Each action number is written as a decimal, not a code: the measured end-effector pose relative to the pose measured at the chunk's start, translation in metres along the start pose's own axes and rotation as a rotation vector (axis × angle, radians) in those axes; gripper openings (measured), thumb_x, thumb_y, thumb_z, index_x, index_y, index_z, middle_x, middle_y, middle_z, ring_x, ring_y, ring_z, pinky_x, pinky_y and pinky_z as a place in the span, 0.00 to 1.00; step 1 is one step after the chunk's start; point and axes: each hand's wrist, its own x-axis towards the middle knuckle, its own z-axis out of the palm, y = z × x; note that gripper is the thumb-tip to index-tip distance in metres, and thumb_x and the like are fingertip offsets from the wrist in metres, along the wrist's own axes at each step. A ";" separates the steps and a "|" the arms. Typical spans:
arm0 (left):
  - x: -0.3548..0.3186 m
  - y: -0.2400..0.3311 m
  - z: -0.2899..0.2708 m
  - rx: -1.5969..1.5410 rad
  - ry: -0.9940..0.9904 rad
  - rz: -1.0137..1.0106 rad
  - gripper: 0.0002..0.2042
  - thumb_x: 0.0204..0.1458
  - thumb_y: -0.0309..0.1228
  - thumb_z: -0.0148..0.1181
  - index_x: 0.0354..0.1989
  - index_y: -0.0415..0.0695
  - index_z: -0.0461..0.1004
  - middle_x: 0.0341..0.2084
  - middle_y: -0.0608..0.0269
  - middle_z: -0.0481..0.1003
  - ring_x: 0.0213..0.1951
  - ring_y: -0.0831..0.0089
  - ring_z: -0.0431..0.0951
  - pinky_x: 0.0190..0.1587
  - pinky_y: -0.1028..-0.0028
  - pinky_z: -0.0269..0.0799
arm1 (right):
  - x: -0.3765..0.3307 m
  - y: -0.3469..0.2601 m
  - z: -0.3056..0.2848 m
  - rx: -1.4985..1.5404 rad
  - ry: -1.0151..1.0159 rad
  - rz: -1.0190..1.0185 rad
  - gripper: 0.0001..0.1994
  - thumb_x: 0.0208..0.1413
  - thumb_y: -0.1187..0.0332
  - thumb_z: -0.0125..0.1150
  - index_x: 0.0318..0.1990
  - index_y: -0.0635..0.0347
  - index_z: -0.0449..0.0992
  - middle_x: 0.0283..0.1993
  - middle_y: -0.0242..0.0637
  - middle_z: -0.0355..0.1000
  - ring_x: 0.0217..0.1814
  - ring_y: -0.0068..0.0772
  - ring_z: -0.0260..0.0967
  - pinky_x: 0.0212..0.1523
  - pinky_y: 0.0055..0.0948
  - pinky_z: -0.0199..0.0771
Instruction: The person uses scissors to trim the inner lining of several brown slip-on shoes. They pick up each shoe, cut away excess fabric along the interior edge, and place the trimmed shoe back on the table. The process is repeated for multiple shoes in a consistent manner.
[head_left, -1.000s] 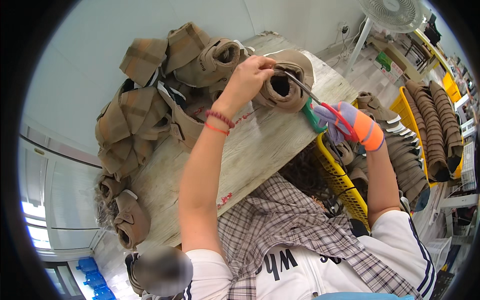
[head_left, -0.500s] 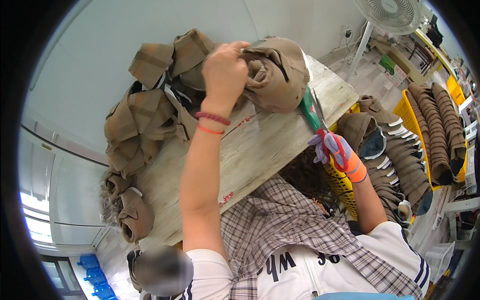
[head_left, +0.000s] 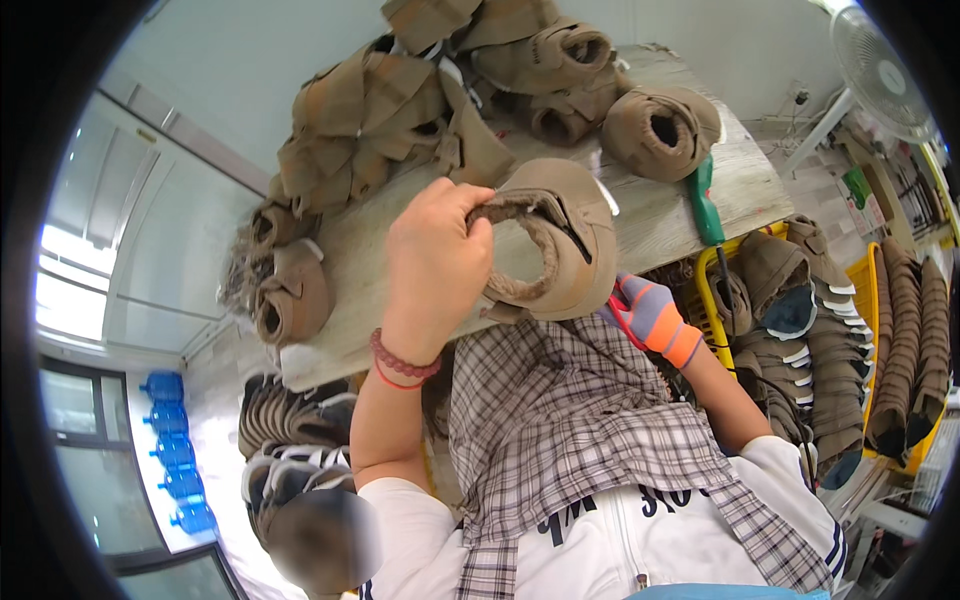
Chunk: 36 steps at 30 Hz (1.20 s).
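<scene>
In my left hand [head_left: 440, 245] is a brown, fleece-lined shoe upper [head_left: 580, 225], its rim pinched between thumb and fingers. The opening faces up toward me, and a dark slit shows in its side. My right hand [head_left: 655, 318], in a grey and orange glove, is closed on red-handled scissors [head_left: 627, 322] just right of the upper's lower edge. Their blades are hidden behind the upper. Another rounded upper [head_left: 640, 150] rests on the table [head_left: 735, 195] beyond my hands, beside a green-handled tool [head_left: 703, 200] at the table edge.
A heap of brown uppers [head_left: 370, 100] covers the table's far left. Yellow baskets [head_left: 710, 300] with stacked uppers [head_left: 835, 350] stand at the right, below a white fan [head_left: 885, 75]. More uppers [head_left: 295, 410] are stacked at lower left, near blue water bottles [head_left: 172, 450].
My left hand has brought an upper from the table's far side nearer to me. The right hand with the scissors has moved slightly left and down, toward the upper. The view has shifted.
</scene>
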 end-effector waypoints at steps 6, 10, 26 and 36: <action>-0.049 -0.027 0.003 0.033 0.012 -0.146 0.08 0.40 0.21 0.54 0.30 0.37 0.76 0.25 0.54 0.72 0.30 0.58 0.74 0.33 0.67 0.69 | 0.007 -0.010 0.043 0.071 0.004 -0.124 0.16 0.51 0.61 0.60 0.44 0.58 0.73 0.34 0.46 0.75 0.35 0.49 0.73 0.33 0.36 0.72; -0.071 -0.046 0.002 -0.052 0.011 -0.289 0.07 0.42 0.21 0.56 0.32 0.35 0.75 0.25 0.55 0.74 0.27 0.64 0.74 0.32 0.71 0.70 | 0.000 -0.006 0.046 -0.092 -0.067 -0.070 0.16 0.50 0.59 0.60 0.44 0.57 0.73 0.35 0.45 0.75 0.35 0.48 0.73 0.34 0.36 0.73; -0.272 -0.166 0.016 -1.445 0.170 -1.524 0.11 0.46 0.20 0.62 0.39 0.39 0.72 0.34 0.58 0.76 0.32 0.67 0.78 0.29 0.68 0.77 | -0.032 -0.087 0.018 -0.368 -0.108 -0.316 0.14 0.39 0.64 0.66 0.34 0.57 0.73 0.32 0.43 0.72 0.34 0.46 0.69 0.35 0.38 0.69; -0.320 -0.180 0.035 -1.636 0.065 -1.366 0.12 0.43 0.19 0.65 0.35 0.46 0.71 0.29 0.67 0.76 0.34 0.73 0.76 0.36 0.70 0.74 | -0.016 -0.072 0.100 -0.579 -0.453 -0.437 0.17 0.38 0.58 0.66 0.35 0.55 0.72 0.33 0.39 0.71 0.37 0.39 0.68 0.39 0.34 0.66</action>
